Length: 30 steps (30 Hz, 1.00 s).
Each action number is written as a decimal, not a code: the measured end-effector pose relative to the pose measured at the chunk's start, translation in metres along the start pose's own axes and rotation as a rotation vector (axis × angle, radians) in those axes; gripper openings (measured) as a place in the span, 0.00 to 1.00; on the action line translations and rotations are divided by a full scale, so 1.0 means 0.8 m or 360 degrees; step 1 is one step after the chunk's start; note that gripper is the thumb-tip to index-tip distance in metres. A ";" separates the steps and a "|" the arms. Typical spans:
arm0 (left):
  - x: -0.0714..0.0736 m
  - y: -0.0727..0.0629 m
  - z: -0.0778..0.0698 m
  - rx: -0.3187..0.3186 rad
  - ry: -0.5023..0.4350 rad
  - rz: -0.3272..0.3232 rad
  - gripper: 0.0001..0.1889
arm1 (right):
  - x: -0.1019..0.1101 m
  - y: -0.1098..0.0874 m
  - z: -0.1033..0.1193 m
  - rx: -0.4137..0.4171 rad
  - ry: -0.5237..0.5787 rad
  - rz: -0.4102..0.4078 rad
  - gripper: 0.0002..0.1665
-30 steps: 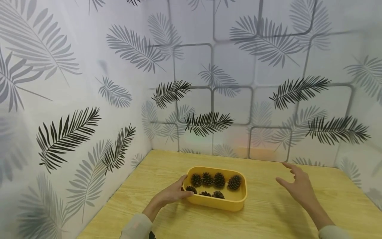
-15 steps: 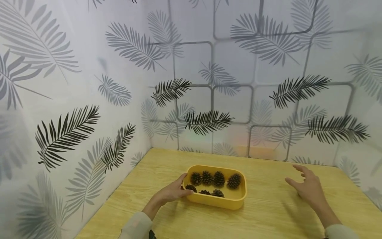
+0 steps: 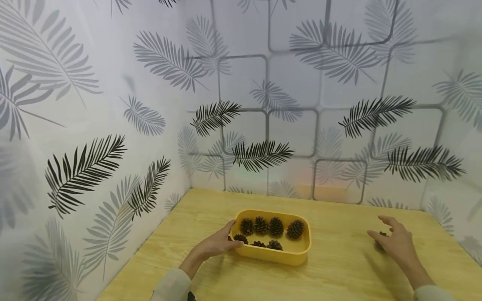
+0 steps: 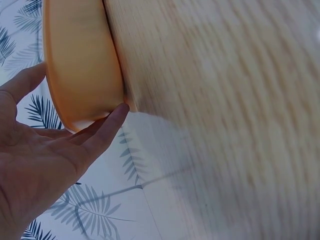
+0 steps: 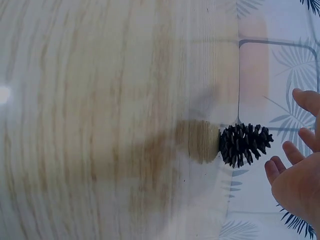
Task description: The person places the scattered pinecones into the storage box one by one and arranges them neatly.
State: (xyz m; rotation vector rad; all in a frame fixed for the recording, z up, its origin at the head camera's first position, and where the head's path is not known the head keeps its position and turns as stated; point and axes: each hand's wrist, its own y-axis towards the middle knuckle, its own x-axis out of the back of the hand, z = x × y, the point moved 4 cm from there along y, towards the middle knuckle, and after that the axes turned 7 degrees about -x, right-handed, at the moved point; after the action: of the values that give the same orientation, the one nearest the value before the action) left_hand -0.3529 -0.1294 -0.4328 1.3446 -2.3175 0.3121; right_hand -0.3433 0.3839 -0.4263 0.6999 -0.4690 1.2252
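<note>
A yellow rectangular bin [image 3: 271,254] with rounded corners sits on the table and holds several brown pine cones [image 3: 276,226]. My left hand [image 3: 216,243] grips the bin's left end, thumb at the near rim; in the left wrist view its fingers [image 4: 107,131] reach around the bin's end to its base. Off to the right, my right hand [image 3: 400,246] hovers with thumb and fingers spread around a single pine cone [image 5: 242,145] standing on the table. In the right wrist view a gap shows between the fingertips and that cone. The head view hides part of it behind the hand.
The pale yellow wood-grain table [image 3: 331,276] ends against a wall [image 3: 293,125] with printed leaves at the back. Another leaf-printed wall [image 3: 113,167] borders it at the left. A small dark object [image 3: 191,297] peeks out beside the left sleeve at the bottom edge.
My right hand has moved right and slightly nearer to me, arriving at a pine cone that now shows beside its thumb. The left hand and the bin have stayed put.
</note>
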 end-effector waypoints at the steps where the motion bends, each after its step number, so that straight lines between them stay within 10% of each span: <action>1: -0.001 0.000 0.000 0.0001 -0.0001 0.0005 0.49 | 0.000 0.000 -0.002 -0.0012 0.0000 0.0007 0.47; 30: -0.001 -0.004 -0.004 -0.0015 -0.0019 0.0026 0.47 | -0.004 -0.001 -0.021 -0.0142 -0.0028 0.0253 0.45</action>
State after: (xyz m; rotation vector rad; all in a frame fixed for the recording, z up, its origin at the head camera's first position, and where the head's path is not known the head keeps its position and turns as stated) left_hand -0.3489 -0.1293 -0.4302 1.3273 -2.3380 0.2990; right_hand -0.3441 0.3934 -0.4407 0.6068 -0.5995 1.3392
